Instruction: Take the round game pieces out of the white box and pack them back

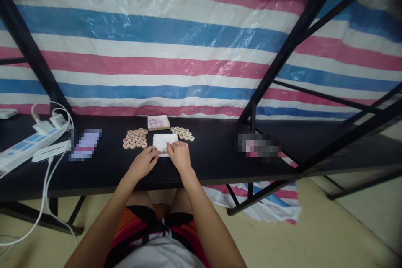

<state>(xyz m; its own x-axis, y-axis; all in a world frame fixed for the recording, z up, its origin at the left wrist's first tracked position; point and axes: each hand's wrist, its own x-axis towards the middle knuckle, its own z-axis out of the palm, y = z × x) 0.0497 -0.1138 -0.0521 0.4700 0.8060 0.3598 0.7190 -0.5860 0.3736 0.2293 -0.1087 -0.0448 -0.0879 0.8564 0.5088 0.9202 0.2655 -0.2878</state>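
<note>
A small white open box [165, 139] lies on the black table, with both hands at its near edge. My left hand [145, 161] reaches the box's near left corner, fingers bent around a small round piece [163, 152] by the near wall. At the near right side is my right hand [179, 155], its fingers curled over the rim; what they hold, if anything, is hidden. Left of the box several round pieces with red marks [135, 138] lie in rows. Several round pieces with dark marks [182, 133] lie to its right.
Behind the open box sits a printed white box [158, 122]. At the left are a power strip [25, 146] with white cables and a blurred phone-like object [86, 144]. A blurred object [259, 146] lies at the right, near a black metal frame [276, 67].
</note>
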